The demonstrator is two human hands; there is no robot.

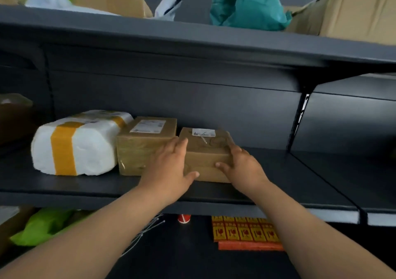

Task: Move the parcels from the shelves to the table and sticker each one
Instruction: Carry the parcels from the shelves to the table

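Observation:
A small brown cardboard parcel (205, 150) with a white label stands on the dark middle shelf (278, 171). My left hand (169, 167) presses its left side and my right hand (242, 167) grips its right front corner, so both hands clasp it. Touching it on the left is a taller brown parcel (141, 143) with a white label. Left of that lies a white wrapped parcel (79, 143) with yellow tape bands. Sheets of orange and yellow fragile stickers (244, 232) lie on the dark surface below the shelf.
The top shelf holds cardboard boxes (347, 10), a teal bag (246, 4) and a white mailer (169, 4). Below the shelf are a green bag (42, 227), white cable ties (147, 231) and a red and white roll (183, 218). A shelf bracket (297, 122) stands to the right.

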